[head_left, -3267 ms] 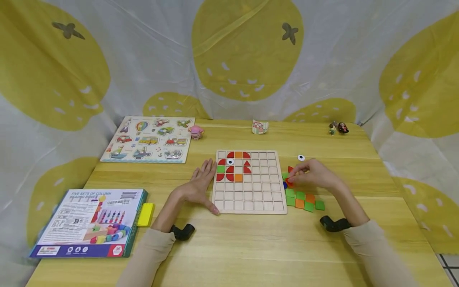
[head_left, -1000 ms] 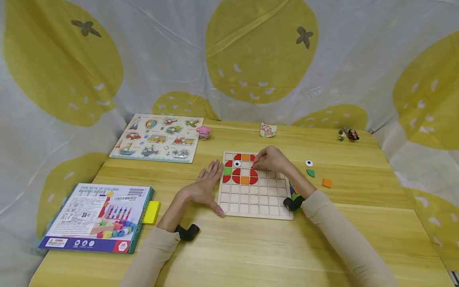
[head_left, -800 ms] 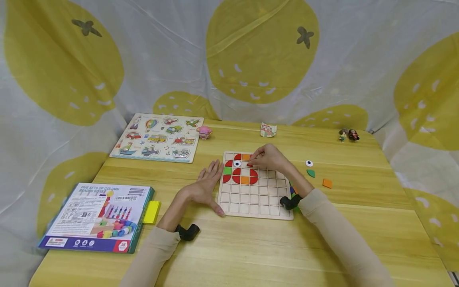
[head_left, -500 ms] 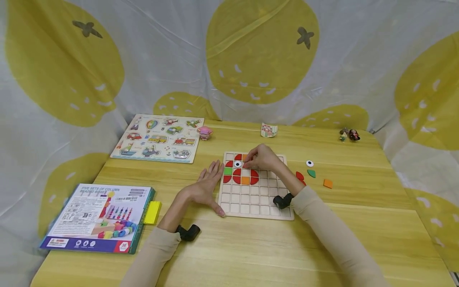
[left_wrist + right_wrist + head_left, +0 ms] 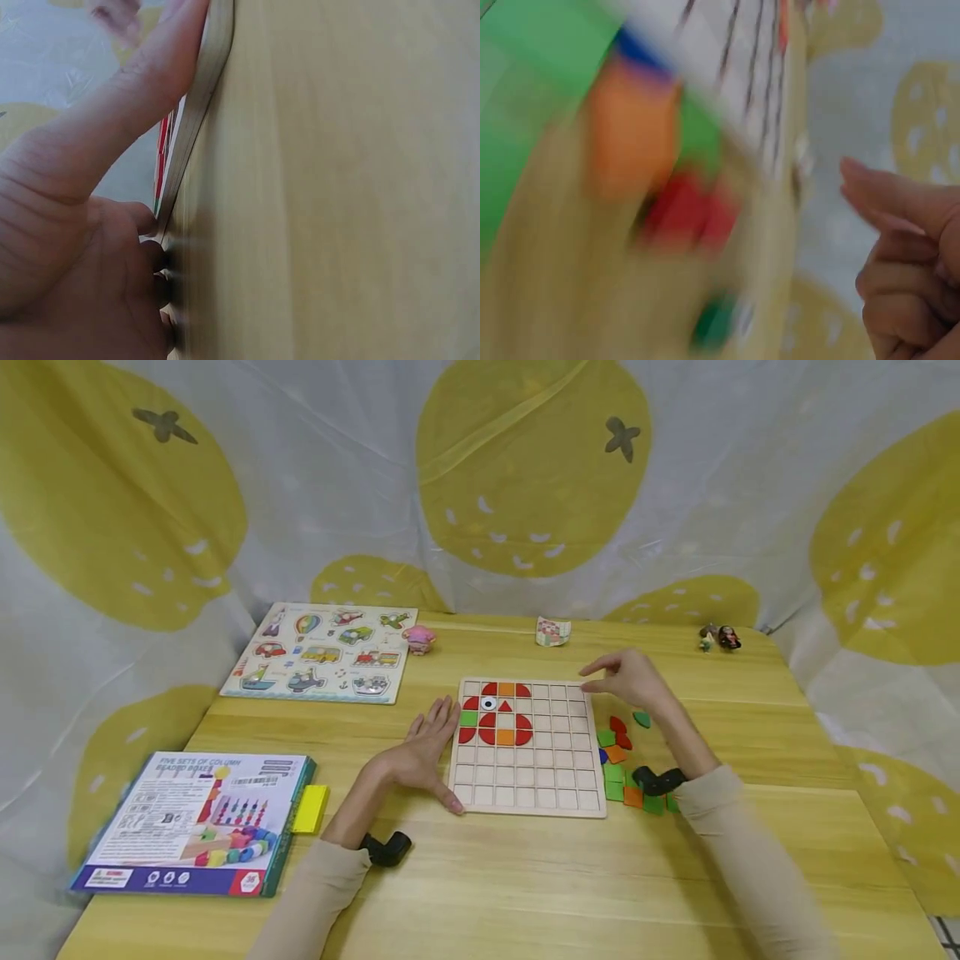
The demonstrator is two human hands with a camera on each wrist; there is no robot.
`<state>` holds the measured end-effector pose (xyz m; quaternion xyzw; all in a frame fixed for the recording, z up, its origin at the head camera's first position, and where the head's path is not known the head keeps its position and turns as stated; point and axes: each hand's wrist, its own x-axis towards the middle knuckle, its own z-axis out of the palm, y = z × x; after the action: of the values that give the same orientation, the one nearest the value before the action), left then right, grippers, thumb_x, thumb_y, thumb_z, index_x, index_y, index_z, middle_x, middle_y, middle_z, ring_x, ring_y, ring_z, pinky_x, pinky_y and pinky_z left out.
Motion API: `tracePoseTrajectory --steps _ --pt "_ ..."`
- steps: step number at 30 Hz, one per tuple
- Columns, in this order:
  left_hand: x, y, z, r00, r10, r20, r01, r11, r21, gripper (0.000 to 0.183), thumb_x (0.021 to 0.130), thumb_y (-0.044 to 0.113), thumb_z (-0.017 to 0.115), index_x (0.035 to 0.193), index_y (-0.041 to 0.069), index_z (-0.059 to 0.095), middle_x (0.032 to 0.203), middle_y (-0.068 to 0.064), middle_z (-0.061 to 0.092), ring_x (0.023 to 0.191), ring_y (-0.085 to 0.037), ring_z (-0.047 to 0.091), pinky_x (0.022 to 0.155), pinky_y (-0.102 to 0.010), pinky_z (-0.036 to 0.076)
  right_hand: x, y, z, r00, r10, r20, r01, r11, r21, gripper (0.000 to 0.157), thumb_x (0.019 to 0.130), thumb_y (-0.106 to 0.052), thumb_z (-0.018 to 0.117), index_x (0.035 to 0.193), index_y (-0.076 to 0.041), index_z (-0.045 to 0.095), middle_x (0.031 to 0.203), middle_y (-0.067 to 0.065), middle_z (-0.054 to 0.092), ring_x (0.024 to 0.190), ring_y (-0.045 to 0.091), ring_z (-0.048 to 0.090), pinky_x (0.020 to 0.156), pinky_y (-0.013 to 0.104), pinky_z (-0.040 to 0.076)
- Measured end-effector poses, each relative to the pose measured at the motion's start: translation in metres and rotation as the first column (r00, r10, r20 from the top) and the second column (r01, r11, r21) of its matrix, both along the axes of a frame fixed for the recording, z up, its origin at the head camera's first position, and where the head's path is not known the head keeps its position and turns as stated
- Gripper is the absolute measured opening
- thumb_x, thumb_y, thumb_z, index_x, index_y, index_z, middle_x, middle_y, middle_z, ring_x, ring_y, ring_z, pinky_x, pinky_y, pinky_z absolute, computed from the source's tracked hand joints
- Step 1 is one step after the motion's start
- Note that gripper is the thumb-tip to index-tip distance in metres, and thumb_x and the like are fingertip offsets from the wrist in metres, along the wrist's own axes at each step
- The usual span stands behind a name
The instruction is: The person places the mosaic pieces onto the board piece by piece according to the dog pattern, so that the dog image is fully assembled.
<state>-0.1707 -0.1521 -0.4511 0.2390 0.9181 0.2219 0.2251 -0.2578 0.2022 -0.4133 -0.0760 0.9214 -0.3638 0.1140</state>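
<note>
A square wooden grid board (image 5: 555,792) lies on the table, its upper left cells filled with red curved pieces, green and orange squares and a round eye piece (image 5: 488,702). A red triangle (image 5: 504,707) sits in the cell right of that eye. My left hand (image 5: 420,756) rests spread along the board's left edge, thumb at the lower corner; the left wrist view shows the thumb (image 5: 142,97) against the rim. My right hand (image 5: 628,681) hovers by the upper right corner, holding nothing visible, index finger and thumb extended. Loose red pieces (image 5: 619,732) and a dark green piece (image 5: 641,719) lie below it.
Green squares (image 5: 614,782) and orange squares (image 5: 633,797) lie beside the board's right edge. At the back are a vehicle puzzle (image 5: 322,652), a pink figurine (image 5: 419,639), a patterned card (image 5: 552,632) and small figures (image 5: 727,637). A boxed toy (image 5: 195,822) stands left.
My right hand set the red triangle into the cell beside the eye, let it go and moved right, off the board. The left hand stayed on the left edge. The head view shifted slightly.
</note>
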Motion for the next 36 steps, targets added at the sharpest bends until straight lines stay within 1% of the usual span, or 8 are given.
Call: tracePoseTrajectory --steps 5,9,12,15,18,24,28,36 --pt "0.003 -0.009 -0.002 1.000 0.027 0.005 -0.028 1.000 0.003 0.153 0.051 0.056 0.089 0.153 0.005 -0.013 0.160 -0.019 -0.021 0.149 -0.035 -0.020 0.121 -0.056 -0.007 0.012 0.053 -0.011 0.979 -0.204 0.026 0.199 0.972 0.123 0.043 0.080 -0.034 0.078 0.109 -0.003 0.071 0.071 0.009 0.060 0.063 0.021 0.048 0.055 0.028 0.041" --pt "0.005 -0.014 -0.003 0.999 0.038 0.003 -0.038 0.999 0.015 0.153 0.052 0.056 0.089 0.153 0.004 -0.013 0.160 -0.019 -0.020 0.149 -0.036 -0.019 0.121 -0.057 -0.006 0.011 0.054 -0.022 0.974 -0.221 0.038 0.217 0.971 0.100 0.045 0.076 -0.038 0.080 0.101 -0.002 0.072 0.091 0.016 0.067 0.078 0.025 0.055 0.062 0.028 0.045" --pt "0.005 -0.014 -0.002 1.000 0.029 -0.002 -0.028 0.999 0.024 0.152 0.052 0.056 0.089 0.153 0.004 -0.013 0.159 -0.020 -0.021 0.149 -0.036 -0.019 0.121 -0.057 -0.006 0.007 0.050 -0.025 0.978 -0.207 0.007 0.205 0.973 0.107 0.037 0.078 -0.034 0.080 0.096 -0.002 0.073 0.089 0.013 0.067 0.076 0.023 0.055 0.060 0.027 0.045" --pt "0.005 -0.012 -0.001 1.000 0.021 0.000 -0.021 0.999 0.026 0.152 0.052 0.056 0.089 0.153 0.003 -0.013 0.159 -0.020 -0.021 0.148 -0.037 -0.019 0.120 -0.058 -0.006 0.004 0.037 -0.021 0.993 -0.116 -0.004 0.116 0.990 0.081 0.028 0.080 -0.027 0.079 0.096 -0.004 0.074 0.068 0.006 0.058 0.060 0.019 0.046 0.055 0.027 0.041" --pt "0.004 -0.011 -0.001 1.000 0.022 -0.003 -0.022 1.000 0.013 0.153 0.052 0.056 0.089 0.153 0.003 -0.013 0.159 -0.020 -0.021 0.148 -0.037 -0.019 0.120 -0.058 -0.006 -0.001 0.006 -0.017 0.997 0.071 -0.014 -0.071 0.997 0.013 0.023 0.081 -0.022 0.078 0.099 -0.008 0.075 0.057 -0.001 0.043 0.053 0.015 0.035 0.053 0.027 0.034" --pt "0.002 -0.004 -0.001 1.000 -0.005 -0.006 0.005 1.000 0.004 0.151 0.054 0.055 0.088 0.152 0.003 -0.014 0.159 -0.021 -0.022 0.148 -0.037 -0.019 0.121 -0.057 -0.006 -0.013 -0.061 -0.022 0.911 0.413 0.011 -0.412 0.911 -0.028 0.019 0.084 -0.018 0.075 0.101 -0.011 0.075 0.063 0.001 0.050 0.058 0.012 0.037 0.054 0.024 0.031" --pt "0.002 0.001 0.001 1.000 -0.014 -0.006 0.014 1.000 0.011 0.151 0.054 0.055 0.089 0.153 0.003 -0.013 0.159 -0.020 -0.022 0.148 -0.036 -0.019 0.121 -0.057 -0.006 -0.020 -0.071 -0.026 0.889 0.456 0.035 -0.456 0.890 -0.005 0.015 0.084 -0.008 0.073 0.099 -0.010 0.076 0.064 0.002 0.053 0.053 0.011 0.032 0.052 0.023 0.029" --pt "0.000 0.002 0.002 1.000 0.001 -0.003 -0.001 1.000 -0.015 0.153 0.052 0.056 0.089 0.153 0.005 -0.013 0.159 -0.018 -0.023 0.149 -0.034 -0.020 0.122 -0.054 -0.006 -0.024 -0.072 -0.026 0.902 0.431 0.036 -0.430 0.902 -0.027 0.012 0.080 -0.013 0.078 0.092 -0.012 0.078 0.063 -0.001 0.049 0.049 0.011 0.025 0.051 0.023 0.026"
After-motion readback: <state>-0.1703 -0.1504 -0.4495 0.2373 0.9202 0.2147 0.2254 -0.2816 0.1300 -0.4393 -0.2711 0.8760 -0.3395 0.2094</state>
